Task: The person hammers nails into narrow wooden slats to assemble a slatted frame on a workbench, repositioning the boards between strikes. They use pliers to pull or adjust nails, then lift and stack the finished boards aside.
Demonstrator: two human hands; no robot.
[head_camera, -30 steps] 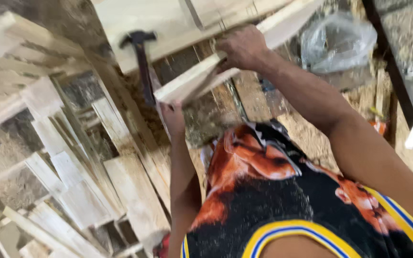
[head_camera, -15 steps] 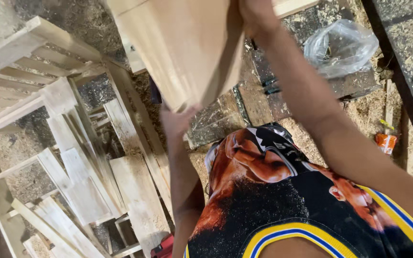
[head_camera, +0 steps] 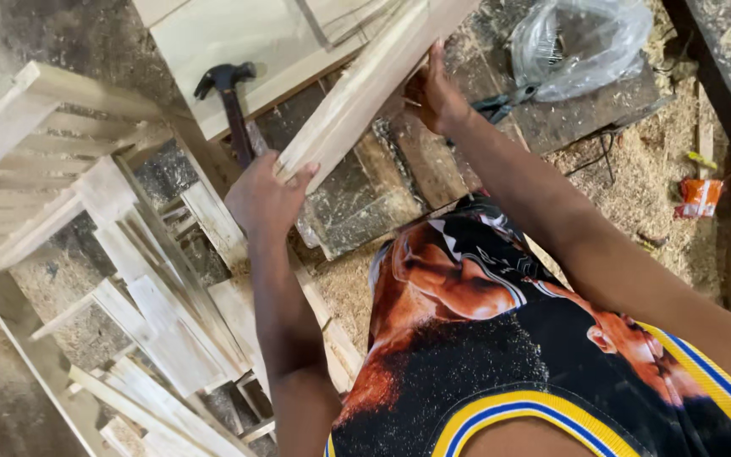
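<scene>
A pale wooden plank (head_camera: 365, 89) runs at a slant between the two hands, held up above the sawdust-strewn floor (head_camera: 636, 152). The left hand (head_camera: 264, 199) clasps its lower end, fingers curled over the end edge and thumb along the side. The right hand (head_camera: 433, 93) grips the plank's far edge higher up, fingers wrapped behind it. The plank is light, freshly cut wood with straight grain lines running along its length and a squared end; its upper end passes out of the top of the view. Just behind the left hand a dark claw hammer (head_camera: 230, 101) lies against a flat board (head_camera: 239, 42). Loose slats (head_camera: 154, 330) lie below the left hand.
</scene>
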